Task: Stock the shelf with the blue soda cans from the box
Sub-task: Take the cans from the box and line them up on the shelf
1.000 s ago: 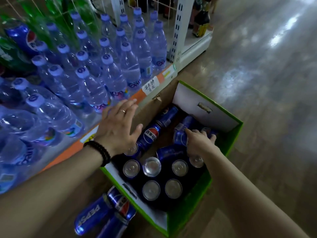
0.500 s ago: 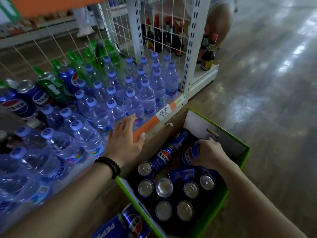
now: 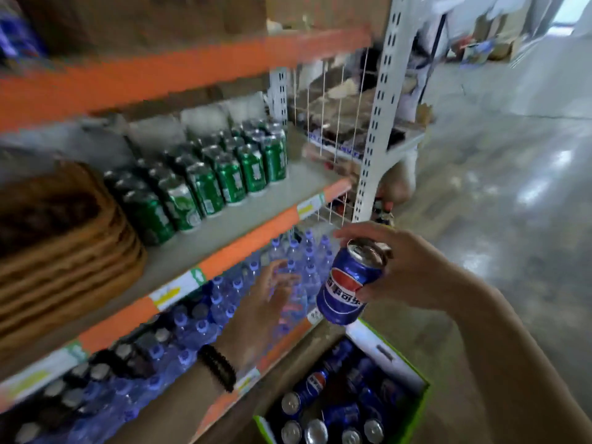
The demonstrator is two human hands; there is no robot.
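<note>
My right hand [image 3: 394, 267] grips a blue soda can [image 3: 349, 283] by its top, lifted in the air in front of the middle shelf's edge. The green-edged cardboard box [image 3: 413, 408] stands on the floor at the bottom, with several blue cans [image 3: 307, 389] inside, some upright, some lying down. My left hand [image 3: 272, 293], a black bead bracelet at its wrist, hovers with spread fingers over the water bottles on the bottom shelf; it is blurred. The middle shelf [image 3: 243, 216] has bare grey board in front of the green cans.
Rows of green cans [image 3: 205, 184] fill the back of the middle shelf, with stacked wicker baskets [image 3: 57, 238] to their left. Water bottles [image 3: 224, 302] pack the bottom shelf. A white upright post [image 3: 378, 123] ends the shelf on the right. A person crouches behind it.
My right hand has lifted one blue can out of the box to shelf height. The view has tilted up from the box to the shelves. My left hand left the bottom shelf's edge.
</note>
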